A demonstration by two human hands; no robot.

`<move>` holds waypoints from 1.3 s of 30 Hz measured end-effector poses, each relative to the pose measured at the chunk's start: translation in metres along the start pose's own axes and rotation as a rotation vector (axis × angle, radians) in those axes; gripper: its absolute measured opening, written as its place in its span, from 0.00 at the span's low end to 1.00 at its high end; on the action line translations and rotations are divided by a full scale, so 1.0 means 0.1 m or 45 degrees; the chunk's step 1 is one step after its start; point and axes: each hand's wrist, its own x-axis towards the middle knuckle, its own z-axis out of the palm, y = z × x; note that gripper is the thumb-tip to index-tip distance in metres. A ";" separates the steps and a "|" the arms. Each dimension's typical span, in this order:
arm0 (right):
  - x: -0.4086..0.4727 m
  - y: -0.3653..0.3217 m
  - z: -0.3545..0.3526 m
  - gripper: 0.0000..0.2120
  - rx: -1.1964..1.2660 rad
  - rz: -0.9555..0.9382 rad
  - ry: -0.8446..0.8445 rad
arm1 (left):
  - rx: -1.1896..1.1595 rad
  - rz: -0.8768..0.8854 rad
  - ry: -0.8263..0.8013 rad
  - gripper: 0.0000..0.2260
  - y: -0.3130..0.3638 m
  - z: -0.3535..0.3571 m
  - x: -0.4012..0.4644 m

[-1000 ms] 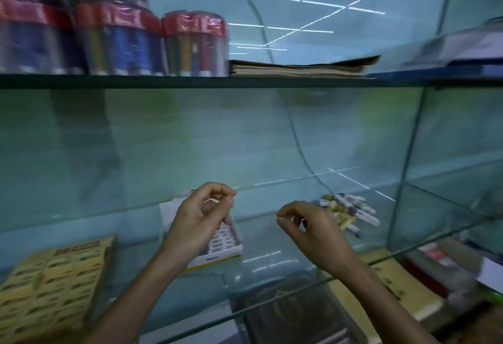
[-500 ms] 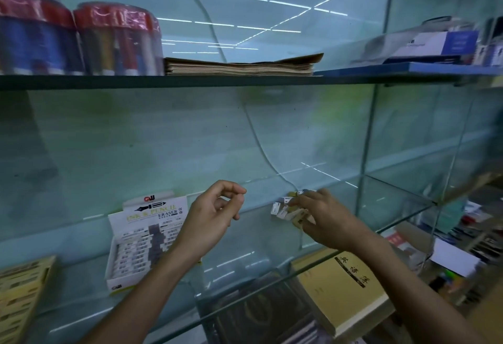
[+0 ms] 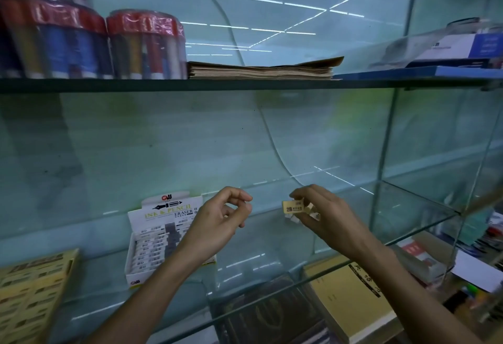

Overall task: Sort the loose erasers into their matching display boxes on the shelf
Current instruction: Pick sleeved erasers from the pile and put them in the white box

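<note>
Above the shelf's (image 3: 340, 234) middle, right hand (image 3: 324, 215) is pinching a yellow eraser (image 3: 293, 206) plus more; left hand (image 3: 217, 221) is curling, holding nothing. Erasers: probably light, firm; pinching sleeve sides best.

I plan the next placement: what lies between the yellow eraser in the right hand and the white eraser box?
In the head view, only the left hand lies between the yellow eraser and the white eraser box.

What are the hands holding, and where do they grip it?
The right hand pinches a small yellow eraser by its right end, with a few more erasers bunched under its fingers. The left hand is curled and seems empty.
</note>
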 end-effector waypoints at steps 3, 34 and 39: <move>0.07 -0.24 0.11 0.15 0.073 -0.054 0.098 | 0.030 -0.038 -0.033 0.03 0.00 -0.05 -0.05; 0.90 -2.42 1.29 0.05 0.649 -0.402 -0.226 | 0.127 -0.093 0.898 0.05 -0.14 -1.93 -1.32; 1.15 -2.83 1.58 0.07 0.529 -0.465 -0.532 | 0.137 -0.072 1.095 0.05 -0.05 -2.27 -1.52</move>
